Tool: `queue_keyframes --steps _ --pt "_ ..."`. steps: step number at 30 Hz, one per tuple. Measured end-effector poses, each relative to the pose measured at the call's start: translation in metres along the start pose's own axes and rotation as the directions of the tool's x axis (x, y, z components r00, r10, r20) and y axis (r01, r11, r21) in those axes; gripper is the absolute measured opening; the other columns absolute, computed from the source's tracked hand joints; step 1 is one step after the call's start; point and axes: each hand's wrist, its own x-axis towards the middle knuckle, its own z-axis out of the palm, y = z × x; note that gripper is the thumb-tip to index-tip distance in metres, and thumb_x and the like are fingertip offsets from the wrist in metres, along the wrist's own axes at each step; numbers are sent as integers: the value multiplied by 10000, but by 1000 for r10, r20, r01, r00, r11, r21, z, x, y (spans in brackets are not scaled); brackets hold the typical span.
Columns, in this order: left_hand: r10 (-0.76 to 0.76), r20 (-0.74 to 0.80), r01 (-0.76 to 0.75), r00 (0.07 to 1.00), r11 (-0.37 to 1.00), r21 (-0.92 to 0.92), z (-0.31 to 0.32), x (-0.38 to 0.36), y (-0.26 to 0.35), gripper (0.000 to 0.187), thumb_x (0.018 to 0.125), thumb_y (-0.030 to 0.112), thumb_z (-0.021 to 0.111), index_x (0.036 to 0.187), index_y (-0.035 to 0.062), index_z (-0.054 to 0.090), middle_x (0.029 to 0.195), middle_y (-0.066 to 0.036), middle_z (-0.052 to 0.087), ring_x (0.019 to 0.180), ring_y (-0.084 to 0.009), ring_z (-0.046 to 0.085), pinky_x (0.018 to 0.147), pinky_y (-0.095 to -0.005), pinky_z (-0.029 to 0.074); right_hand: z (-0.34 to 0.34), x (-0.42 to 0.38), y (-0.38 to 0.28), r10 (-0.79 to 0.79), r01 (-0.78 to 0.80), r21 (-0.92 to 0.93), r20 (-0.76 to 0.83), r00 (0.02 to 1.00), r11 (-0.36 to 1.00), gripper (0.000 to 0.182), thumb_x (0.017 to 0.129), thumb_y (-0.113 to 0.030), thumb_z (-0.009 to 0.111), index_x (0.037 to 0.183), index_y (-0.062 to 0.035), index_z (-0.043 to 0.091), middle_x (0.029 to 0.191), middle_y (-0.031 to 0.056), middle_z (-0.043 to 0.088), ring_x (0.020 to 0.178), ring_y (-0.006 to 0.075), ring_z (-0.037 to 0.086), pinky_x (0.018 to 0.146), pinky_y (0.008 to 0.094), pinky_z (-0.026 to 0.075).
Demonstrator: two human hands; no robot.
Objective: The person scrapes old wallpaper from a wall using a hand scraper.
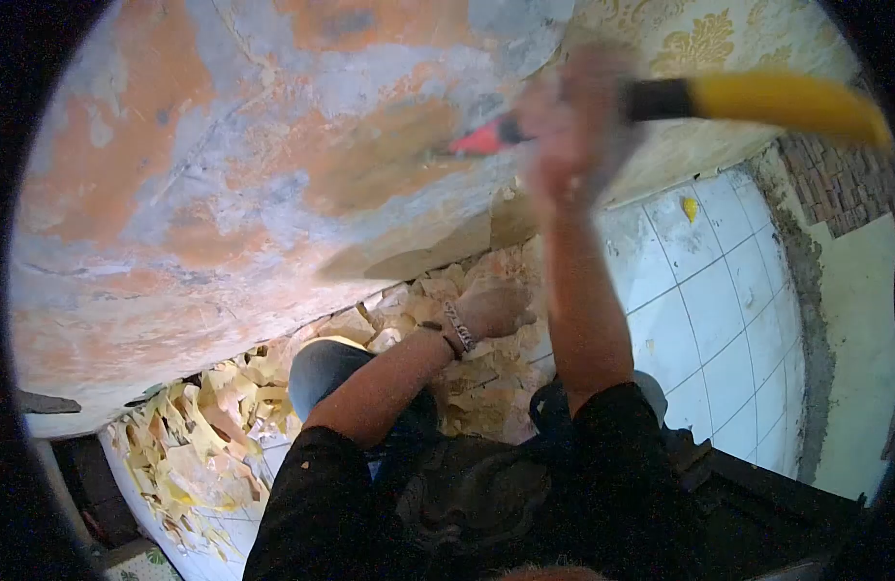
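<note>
My right hand [583, 121], blurred by motion, is wrapped round a long-handled scraper [661, 100]. Its yellow shaft reaches to the right, and its red head points left, with the tip right at the patchy wall [263, 145]. Orange and grey show where the wall is bare. Lower down, my left hand [498, 310], with a chain bracelet [459, 326] at the wrist, hangs over torn wallpaper scraps [399, 312] between my knees. Its fingers blend into the scraps and cannot be made out.
Patterned wallpaper [704, 44] still covers the wall at the upper right. More peeled scraps [200, 441] heap along the wall's foot at the left. White floor tiles [704, 310] lie to the right, beside a rough cement strip [814, 368].
</note>
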Motion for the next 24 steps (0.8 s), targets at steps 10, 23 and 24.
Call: queue_keyframes --steps 10,23,24 --pt "71 -125 -67 990 997 29 13 -2 -17 331 874 361 568 954 60 680 1013 -148 664 969 -323 618 888 -448 475 -6 -15 38 275 -272 -52 69 959 961 69 903 -125 547 854 -79 529 594 -33 380 418 94 323 395 240 315" --pt "1 186 -17 983 996 83 1 -14 7 422 879 439 563 941 34 667 956 -164 668 963 -335 628 869 -436 495 -4 -28 0 -142 157 -50 225 964 986 225 916 -128 467 694 -87 457 478 -37 262 365 85 215 360 263 233" --pt "17 128 -26 992 997 70 8 -12 5 390 855 405 593 954 37 675 973 -166 672 964 -329 636 838 -443 500 -7 -25 -2 -104 107 -10 153 983 994 242 910 -132 469 672 -90 453 477 -40 255 364 86 216 359 265 230"
